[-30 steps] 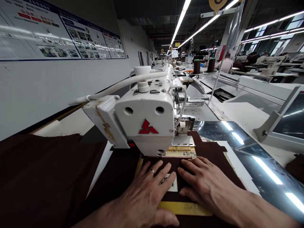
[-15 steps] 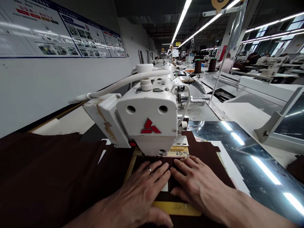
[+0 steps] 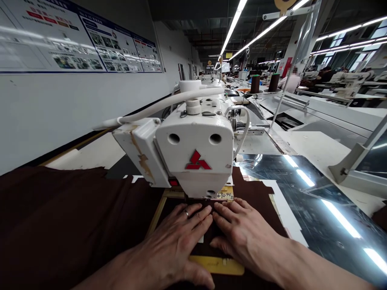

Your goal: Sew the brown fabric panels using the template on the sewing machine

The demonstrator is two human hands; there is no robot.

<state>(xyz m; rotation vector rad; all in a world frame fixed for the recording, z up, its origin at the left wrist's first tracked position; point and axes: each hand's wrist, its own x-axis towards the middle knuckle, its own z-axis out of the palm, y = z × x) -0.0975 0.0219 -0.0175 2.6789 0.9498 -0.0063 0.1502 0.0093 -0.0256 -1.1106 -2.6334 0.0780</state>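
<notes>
Dark brown fabric [image 3: 69, 225] lies spread under a white sewing machine head [image 3: 196, 153] with a red three-part emblem. My left hand [image 3: 178, 233], with a ring on one finger, rests flat on the fabric just in front of the machine head. Beside it my right hand [image 3: 242, 229] lies flat too, fingers stretched forward and close to the left fingertips. A yellowish template frame [image 3: 157, 211] borders the fabric around both hands. Its yellow front strip [image 3: 217, 265] shows between my wrists. The needle area is hidden behind the machine head and fingers.
A shiny dark metal plate [image 3: 305, 193] covers the table on the right. Two brown thread cones [image 3: 255, 84] stand farther back. A wall with a poster board [image 3: 121, 44] runs along the left. A person [image 3: 292, 81] sits in the right background.
The fabric, template frame and both hands have shifted slightly left relative to the machine head. The view has turned a little, and both hands stay flat.
</notes>
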